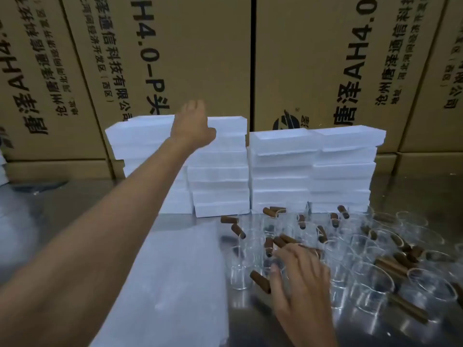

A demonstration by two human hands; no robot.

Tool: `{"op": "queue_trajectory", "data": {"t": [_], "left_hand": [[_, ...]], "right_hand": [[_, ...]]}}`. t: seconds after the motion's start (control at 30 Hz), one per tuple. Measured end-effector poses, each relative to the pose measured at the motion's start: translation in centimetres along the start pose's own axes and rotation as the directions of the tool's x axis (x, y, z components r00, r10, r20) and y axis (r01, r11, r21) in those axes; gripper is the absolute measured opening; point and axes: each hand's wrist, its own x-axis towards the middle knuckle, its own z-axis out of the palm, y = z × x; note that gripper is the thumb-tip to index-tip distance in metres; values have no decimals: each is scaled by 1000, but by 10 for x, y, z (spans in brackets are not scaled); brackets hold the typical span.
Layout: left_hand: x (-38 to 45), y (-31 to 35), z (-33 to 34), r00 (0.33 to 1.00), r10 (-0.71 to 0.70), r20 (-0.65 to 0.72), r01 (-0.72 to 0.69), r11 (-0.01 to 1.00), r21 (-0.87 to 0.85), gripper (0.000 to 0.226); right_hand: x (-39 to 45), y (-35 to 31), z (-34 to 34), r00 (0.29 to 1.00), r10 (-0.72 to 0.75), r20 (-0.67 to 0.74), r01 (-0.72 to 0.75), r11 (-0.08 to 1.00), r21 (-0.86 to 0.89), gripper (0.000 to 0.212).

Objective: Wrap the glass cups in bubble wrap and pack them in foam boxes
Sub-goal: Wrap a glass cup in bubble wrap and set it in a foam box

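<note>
White foam boxes [280,169] stand in several stacks at the back of the metal table [75,201]. My left hand [191,126] reaches out over the top of the left stack, fingers extended, touching the top box [140,131]. Many clear glass cups with brown wooden handles [350,259] crowd the right side of the table. My right hand [298,276] rests on the cups at the near left of the group, fingers spread and slightly bent over one cup [240,269]. A sheet of bubble wrap [180,279] lies flat between my arms.
Large brown cardboard cartons [195,58] with printed text form a wall behind the foam stacks. More bubble wrap [17,221] lies bunched at the left edge of the table.
</note>
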Motion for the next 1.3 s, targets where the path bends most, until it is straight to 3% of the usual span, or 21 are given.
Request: {"op": "queue_trajectory", "data": {"t": [0.1, 0.2, 0.47, 0.57, 0.73, 0.83, 0.93, 1.1, 1.2, 1.3], "left_hand": [[27, -2, 8, 981, -21, 191, -1, 994, 113, 70], [39, -6, 19, 956, -36, 291, 2, 993, 116, 59], [11, 1, -13, 993, 91, 69, -92, 996, 13, 37], [-34, 22, -42, 987, 152, 59, -149, 987, -53, 34], [-149, 57, -75, 961, 259, 96, -238, 953, -187, 20], [-214, 71, -85, 932, 322, 166, -283, 933, -222, 16], [-261, 85, -84, 890, 362, 278, -292, 920, -263, 17], [-319, 100, -49, 783, 447, 432, -375, 894, -245, 25], [-338, 102, -24, 730, 459, 506, -419, 886, -200, 25], [-347, 102, -8, 695, 433, 574, -440, 887, -137, 33]], "right_hand": [[8, -2, 1, 996, -35, -84, 37, 999, 23, 24], [11, 1, 4, 993, -36, -111, 41, 998, 43, 24], [5, 4, 0, 1000, -25, -8, 26, 996, 82, 22], [5, 3, -6, 1000, 14, 20, -17, 990, 140, 23], [9, 3, -30, 997, -10, -81, 30, 968, 251, 24], [11, 10, -50, 970, 131, -207, -50, 933, 356, 21], [12, 22, -70, 880, 379, -288, -187, 832, 522, 23], [4, 55, -109, 735, 630, -252, -284, 623, 729, 30], [0, 67, -129, 741, 640, -205, -303, 590, 748, 35], [0, 64, -134, 824, 555, -116, -343, 651, 677, 33]]}}
